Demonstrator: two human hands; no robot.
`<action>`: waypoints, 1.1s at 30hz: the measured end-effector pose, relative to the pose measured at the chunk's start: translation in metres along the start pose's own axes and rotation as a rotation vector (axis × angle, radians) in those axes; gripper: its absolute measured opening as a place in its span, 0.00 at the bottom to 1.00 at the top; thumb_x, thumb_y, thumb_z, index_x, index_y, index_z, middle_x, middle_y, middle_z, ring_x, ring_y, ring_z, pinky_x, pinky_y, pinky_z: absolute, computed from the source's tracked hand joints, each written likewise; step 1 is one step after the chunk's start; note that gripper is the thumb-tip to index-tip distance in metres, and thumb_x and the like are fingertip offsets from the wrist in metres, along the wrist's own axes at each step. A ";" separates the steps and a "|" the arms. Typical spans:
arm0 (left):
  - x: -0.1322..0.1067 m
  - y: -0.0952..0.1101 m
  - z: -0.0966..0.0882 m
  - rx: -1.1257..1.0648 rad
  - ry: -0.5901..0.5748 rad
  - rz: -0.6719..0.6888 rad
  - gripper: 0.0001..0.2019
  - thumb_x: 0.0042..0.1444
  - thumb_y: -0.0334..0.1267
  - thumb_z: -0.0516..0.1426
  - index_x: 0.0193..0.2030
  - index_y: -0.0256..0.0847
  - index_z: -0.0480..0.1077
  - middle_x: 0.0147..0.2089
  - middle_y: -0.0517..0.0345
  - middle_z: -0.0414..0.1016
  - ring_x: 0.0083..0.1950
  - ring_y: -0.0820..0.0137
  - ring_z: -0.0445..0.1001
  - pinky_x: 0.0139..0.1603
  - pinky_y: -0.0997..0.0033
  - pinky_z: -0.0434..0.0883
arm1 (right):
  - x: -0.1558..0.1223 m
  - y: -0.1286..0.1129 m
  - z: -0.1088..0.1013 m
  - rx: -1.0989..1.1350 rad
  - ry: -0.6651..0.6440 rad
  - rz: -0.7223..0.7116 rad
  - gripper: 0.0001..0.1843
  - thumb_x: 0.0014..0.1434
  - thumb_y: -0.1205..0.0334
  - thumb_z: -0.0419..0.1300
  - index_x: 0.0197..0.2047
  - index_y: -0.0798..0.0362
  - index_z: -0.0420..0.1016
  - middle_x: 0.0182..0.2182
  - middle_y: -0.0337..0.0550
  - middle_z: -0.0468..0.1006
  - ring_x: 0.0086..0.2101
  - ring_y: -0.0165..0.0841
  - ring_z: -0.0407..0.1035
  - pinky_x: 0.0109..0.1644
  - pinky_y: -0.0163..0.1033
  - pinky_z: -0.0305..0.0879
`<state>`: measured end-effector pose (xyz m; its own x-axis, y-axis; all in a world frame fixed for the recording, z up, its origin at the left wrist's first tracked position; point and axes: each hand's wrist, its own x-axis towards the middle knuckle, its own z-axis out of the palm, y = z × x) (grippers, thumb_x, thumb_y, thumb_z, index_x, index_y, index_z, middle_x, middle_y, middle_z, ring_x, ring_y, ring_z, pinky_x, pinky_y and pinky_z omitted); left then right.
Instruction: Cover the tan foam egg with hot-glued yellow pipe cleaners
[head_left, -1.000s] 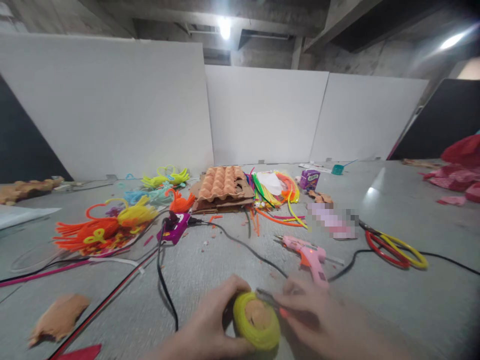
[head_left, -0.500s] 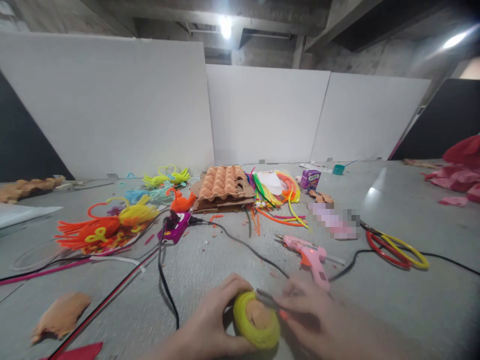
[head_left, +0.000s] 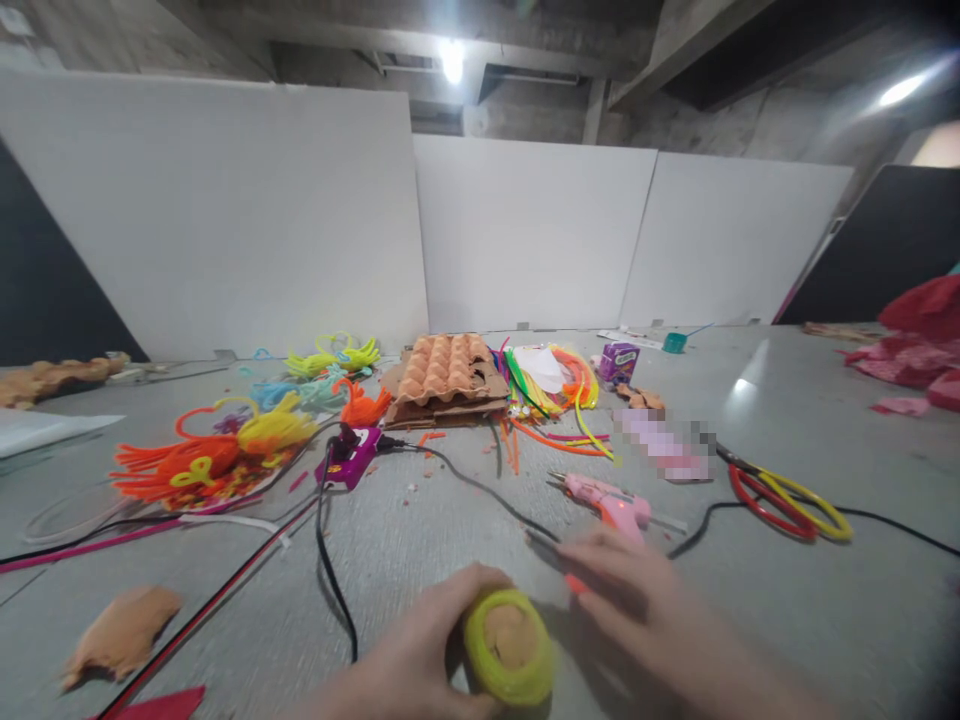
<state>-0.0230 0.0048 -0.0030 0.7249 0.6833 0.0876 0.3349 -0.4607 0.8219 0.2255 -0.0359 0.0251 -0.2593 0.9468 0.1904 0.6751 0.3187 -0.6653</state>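
Observation:
My left hand [head_left: 401, 645] is closed around a round coil of yellow-green pipe cleaner [head_left: 510, 690], which has a tan centre and sits low in the view. To its right, my right hand [head_left: 637, 610] pinches a thin dark tool [head_left: 544, 545] with an orange part near the fingers, its tip pointing left. I cannot tell exactly what the tool is. The tool does not touch the coil. Just above my right hand lies a pink hot glue gun [head_left: 607, 505], partly hidden by my fingers.
Black cables cross the grey floor [head_left: 225, 590] from a purple plug unit [head_left: 352, 457]. Farther back are a cardboard egg tray [head_left: 446, 370], bundles of bright pipe cleaners [head_left: 551, 395], orange pipe-cleaner tassels [head_left: 180, 470], and red-and-yellow-handled scissors [head_left: 776, 505]. White boards stand behind.
My right hand has moved up and to the right, taking the tool away from the coil. Less of the glue gun shows now. My left hand still holds the coil.

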 end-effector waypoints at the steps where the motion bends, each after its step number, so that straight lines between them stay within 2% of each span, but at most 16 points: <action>1: 0.000 0.001 0.000 0.002 -0.004 0.009 0.31 0.39 0.27 0.63 0.53 0.46 0.64 0.51 0.57 0.72 0.49 0.61 0.70 0.53 0.63 0.66 | 0.001 0.006 -0.002 -0.012 0.066 -0.007 0.16 0.61 0.62 0.55 0.51 0.45 0.75 0.45 0.44 0.75 0.47 0.36 0.69 0.54 0.47 0.63; 3: 0.000 0.004 0.000 0.015 -0.012 0.014 0.30 0.39 0.28 0.64 0.52 0.46 0.65 0.49 0.57 0.72 0.47 0.62 0.71 0.51 0.63 0.67 | 0.003 0.016 -0.007 -0.020 0.177 -0.009 0.15 0.61 0.58 0.56 0.51 0.44 0.75 0.49 0.45 0.75 0.51 0.39 0.68 0.57 0.50 0.60; 5: 0.000 0.004 -0.001 0.014 -0.010 -0.008 0.29 0.40 0.31 0.65 0.51 0.46 0.65 0.48 0.57 0.72 0.46 0.62 0.71 0.50 0.63 0.68 | 0.003 0.020 -0.015 0.012 0.234 0.006 0.17 0.61 0.56 0.56 0.53 0.43 0.74 0.52 0.45 0.73 0.54 0.40 0.66 0.58 0.51 0.60; 8: -0.001 -0.001 -0.002 -0.050 0.037 -0.099 0.30 0.39 0.33 0.66 0.52 0.46 0.65 0.49 0.56 0.72 0.50 0.58 0.69 0.53 0.58 0.65 | 0.003 0.021 -0.028 0.109 0.253 0.061 0.19 0.62 0.53 0.53 0.55 0.45 0.72 0.51 0.47 0.72 0.46 0.39 0.72 0.48 0.46 0.71; 10: 0.000 -0.007 -0.004 -0.185 0.079 -0.139 0.31 0.39 0.35 0.67 0.53 0.45 0.65 0.50 0.54 0.71 0.52 0.56 0.69 0.54 0.56 0.64 | 0.003 0.023 -0.036 0.097 0.299 0.077 0.19 0.62 0.51 0.54 0.54 0.47 0.73 0.48 0.47 0.74 0.41 0.37 0.74 0.42 0.42 0.73; 14: 0.002 -0.017 -0.005 -0.566 0.148 -0.137 0.31 0.40 0.42 0.67 0.52 0.45 0.64 0.47 0.55 0.71 0.48 0.58 0.72 0.50 0.58 0.67 | 0.005 0.030 -0.047 -0.046 0.415 0.051 0.20 0.59 0.50 0.57 0.51 0.48 0.75 0.48 0.47 0.75 0.43 0.40 0.73 0.43 0.42 0.72; 16: 0.004 -0.018 -0.005 -0.664 0.170 -0.134 0.34 0.38 0.45 0.68 0.53 0.46 0.62 0.45 0.55 0.71 0.45 0.59 0.73 0.48 0.58 0.68 | 0.005 0.033 -0.049 -0.065 0.447 0.045 0.20 0.60 0.51 0.57 0.52 0.49 0.75 0.49 0.48 0.75 0.44 0.40 0.73 0.42 0.41 0.72; 20: 0.005 -0.018 -0.004 -0.696 0.240 -0.106 0.37 0.37 0.50 0.69 0.53 0.49 0.58 0.45 0.56 0.70 0.45 0.60 0.72 0.47 0.59 0.68 | 0.004 0.035 -0.050 -0.072 0.491 0.021 0.19 0.60 0.52 0.57 0.51 0.50 0.75 0.49 0.47 0.74 0.48 0.41 0.70 0.48 0.42 0.69; 26: 0.008 -0.015 -0.006 -0.711 0.282 -0.059 0.31 0.39 0.58 0.67 0.46 0.46 0.62 0.42 0.55 0.73 0.43 0.61 0.73 0.44 0.62 0.68 | 0.006 0.038 -0.053 -0.093 0.533 0.036 0.20 0.60 0.50 0.56 0.52 0.49 0.74 0.50 0.47 0.73 0.48 0.41 0.70 0.48 0.42 0.68; 28: 0.007 -0.015 -0.007 -0.704 0.253 -0.049 0.28 0.42 0.57 0.66 0.45 0.45 0.64 0.42 0.53 0.74 0.42 0.61 0.73 0.43 0.62 0.68 | 0.007 0.040 -0.055 -0.152 0.538 0.019 0.19 0.61 0.51 0.55 0.52 0.49 0.73 0.48 0.46 0.73 0.46 0.40 0.70 0.48 0.42 0.68; 30: 0.007 -0.017 -0.007 -0.671 0.257 -0.039 0.27 0.45 0.52 0.66 0.48 0.45 0.64 0.44 0.53 0.74 0.44 0.60 0.73 0.44 0.61 0.68 | 0.008 0.045 -0.058 -0.280 0.552 -0.033 0.18 0.62 0.53 0.53 0.51 0.51 0.73 0.45 0.47 0.72 0.44 0.39 0.70 0.49 0.43 0.67; 33: 0.005 -0.022 -0.005 -0.531 0.355 -0.022 0.27 0.45 0.41 0.64 0.53 0.46 0.62 0.47 0.52 0.72 0.49 0.57 0.71 0.48 0.60 0.67 | 0.009 0.055 -0.061 -0.574 0.564 -0.067 0.21 0.65 0.55 0.47 0.52 0.55 0.72 0.43 0.49 0.71 0.41 0.37 0.71 0.47 0.41 0.66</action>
<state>-0.0299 0.0208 -0.0176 0.4474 0.8774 0.1733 -0.0625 -0.1626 0.9847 0.3026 -0.0069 0.0341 -0.0276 0.7554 0.6547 0.9595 0.2036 -0.1944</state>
